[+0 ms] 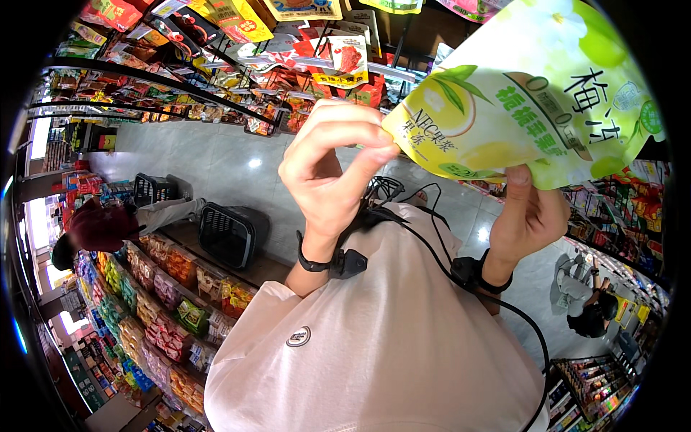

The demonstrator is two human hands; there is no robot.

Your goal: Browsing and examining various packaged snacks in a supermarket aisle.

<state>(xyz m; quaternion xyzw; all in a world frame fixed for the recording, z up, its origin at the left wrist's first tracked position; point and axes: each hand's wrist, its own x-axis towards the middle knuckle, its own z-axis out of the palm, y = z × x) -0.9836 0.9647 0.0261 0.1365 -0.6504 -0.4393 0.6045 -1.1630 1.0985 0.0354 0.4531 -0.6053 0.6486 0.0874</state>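
Observation:
Both my hands hold up one green and yellow snack pouch [475,137], printed with fruit and leaves, at the upper right. My left hand [335,158] pinches its lower left corner between thumb and fingertips. At the pouch's bottom edge my right hand [529,212] grips it, thumb on the printed front and the other fingers behind, partly hidden. The pouch is tilted, its front facing me. A hanging white and red snack bag [348,61] is just beyond my left hand.
Racks of hanging snack bags [237,21] run along the far side. Black shopping baskets [232,234] stand at the left near bins of packaged snacks [169,309]. One person [101,225] is at the left, another [594,309] at the right. Black cables [522,313] trail from my wrist straps.

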